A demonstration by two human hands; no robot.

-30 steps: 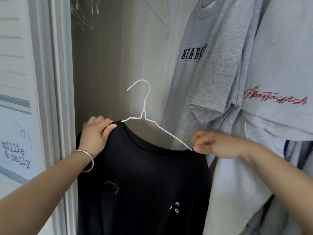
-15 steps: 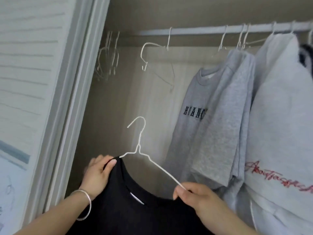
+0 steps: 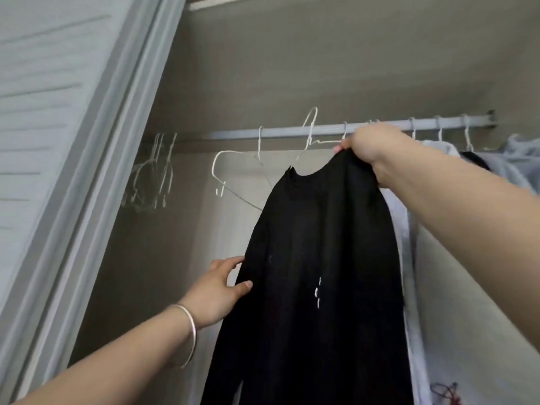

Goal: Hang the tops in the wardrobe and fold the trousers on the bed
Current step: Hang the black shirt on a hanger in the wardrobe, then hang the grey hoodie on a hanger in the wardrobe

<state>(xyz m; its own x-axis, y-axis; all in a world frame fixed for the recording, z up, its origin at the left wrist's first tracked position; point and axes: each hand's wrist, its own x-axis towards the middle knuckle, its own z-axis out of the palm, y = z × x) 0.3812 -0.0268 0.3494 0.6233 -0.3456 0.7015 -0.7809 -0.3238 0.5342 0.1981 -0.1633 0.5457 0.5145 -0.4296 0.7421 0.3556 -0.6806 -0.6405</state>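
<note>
A black top [image 3: 318, 258] hangs on a white wire hanger [image 3: 310, 133] whose hook rises just above the wardrobe rail [image 3: 280, 132]. My right hand [image 3: 371, 147] grips the top's right shoulder and the hanger arm, up at rail height. Lower down, my left hand [image 3: 217, 290] holds the top's left edge between thumb and fingers. A silver bangle sits on my left wrist. The hanger's shoulders are hidden inside the black cloth.
An empty white hanger [image 3: 233, 171] dangles from the rail left of the black top. Several more bare hangers [image 3: 152, 176] bunch at the rail's far left. Grey and white tops [image 3: 508, 165] hang at the right. The sliding door frame [image 3: 87, 185] borders the left.
The black top and its hanger have been lifted from chest height up to the rail. My left hand has slid from the top's shoulder down to its side edge.
</note>
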